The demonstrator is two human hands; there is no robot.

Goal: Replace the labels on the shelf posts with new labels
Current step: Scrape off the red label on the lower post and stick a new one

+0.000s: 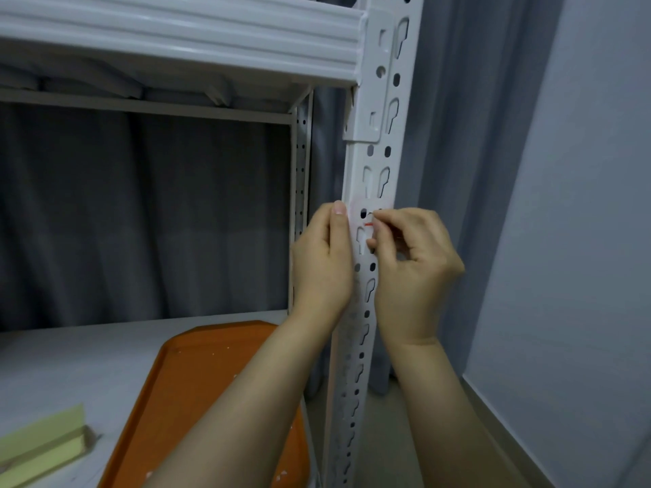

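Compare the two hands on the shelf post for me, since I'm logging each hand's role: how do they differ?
The left hand lies flat along the shelf post's left edge, thumb pointing up; the right hand is curled in front of it. The left hand steadies the translucent label; the right hand's fingertips pinch at its red mark. Both are bare and touch the same label.

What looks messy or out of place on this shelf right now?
Small white scraps dot the orange tray on the lower shelf, like litter. Otherwise nothing stands out: both hands are at the translucent label on the white post.
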